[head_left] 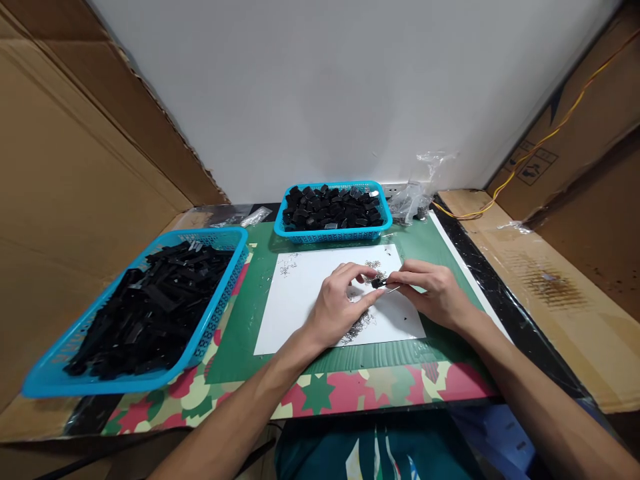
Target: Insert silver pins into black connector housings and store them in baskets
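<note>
Two blue baskets (333, 235), one white sheet (295, 307), one green mat (240, 340)
Two hands (337, 303), one held part (379, 283); black pieces (165, 293) too many to count.

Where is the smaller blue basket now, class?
In the head view, the smaller blue basket stands just behind the white sheet, right of the larger basket.

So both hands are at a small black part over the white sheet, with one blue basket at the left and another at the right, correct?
Not quite: the head view shows the second basket behind the white sheet, by the wall. The rest holds: left hand and right hand are at the small black part, and the first basket stands at the left.
</note>
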Motion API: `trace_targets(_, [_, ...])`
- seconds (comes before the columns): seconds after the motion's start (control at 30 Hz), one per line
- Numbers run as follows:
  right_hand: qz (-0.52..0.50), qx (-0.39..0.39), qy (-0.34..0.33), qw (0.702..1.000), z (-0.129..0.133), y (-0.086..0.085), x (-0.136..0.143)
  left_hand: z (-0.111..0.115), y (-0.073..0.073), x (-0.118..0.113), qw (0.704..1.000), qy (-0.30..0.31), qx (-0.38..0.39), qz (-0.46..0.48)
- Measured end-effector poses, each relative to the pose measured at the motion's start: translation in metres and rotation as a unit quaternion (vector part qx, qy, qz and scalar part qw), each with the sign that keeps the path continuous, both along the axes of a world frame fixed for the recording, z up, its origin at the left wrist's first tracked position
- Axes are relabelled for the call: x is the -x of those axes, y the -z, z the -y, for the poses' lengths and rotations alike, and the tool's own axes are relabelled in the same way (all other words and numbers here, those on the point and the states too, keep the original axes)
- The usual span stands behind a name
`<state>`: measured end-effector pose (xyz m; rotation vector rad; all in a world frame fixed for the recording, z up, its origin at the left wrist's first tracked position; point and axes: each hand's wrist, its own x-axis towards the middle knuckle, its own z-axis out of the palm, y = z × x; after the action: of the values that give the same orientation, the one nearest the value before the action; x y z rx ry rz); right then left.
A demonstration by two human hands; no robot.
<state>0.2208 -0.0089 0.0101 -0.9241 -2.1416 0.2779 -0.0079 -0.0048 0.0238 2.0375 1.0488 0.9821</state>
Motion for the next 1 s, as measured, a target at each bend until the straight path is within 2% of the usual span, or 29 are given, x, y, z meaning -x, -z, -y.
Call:
trace_targets(0.27, [0.016,0.073,-0.013,0.997,0.003,-0.009,0.000,0.000,0.011,0.000,0.999,-0.010,-0.043,-0.023])
trace_targets(0.53, [0.040,0.003,0.043,0.998,-0.003,-0.005,-0.004,0.000,0.020,-0.003,0.997,0.010,-0.042,-0.065])
trace_targets(0.6, [-0.006,0.013,0.061,0.998,-0.002,-0.004,-0.003,0.000,0.020,-0.003,0.997,0.007,-0.042,-0.068])
trace_targets(0.67, [-0.097,0.067,0.082,0.990,0.000,-0.003,0.002,0.001,0.021,-0.003,0.996,0.008,-0.050,-0.067])
trace_targets(0.8, [-0.265,0.227,0.105,0.931,0.005,0.001,0.019,0.001,0.021,-0.004,0.994,0.023,-0.085,-0.070])
trace_targets(0.9, [-0.299,0.267,0.111,0.909,0.006,0.002,0.029,0.001,0.021,-0.004,0.991,0.036,-0.102,-0.072])
trace_targets(1.0, [-0.303,0.267,0.114,0.908,0.006,0.001,0.033,0.001,0.022,-0.003,0.990,0.043,-0.112,-0.073])
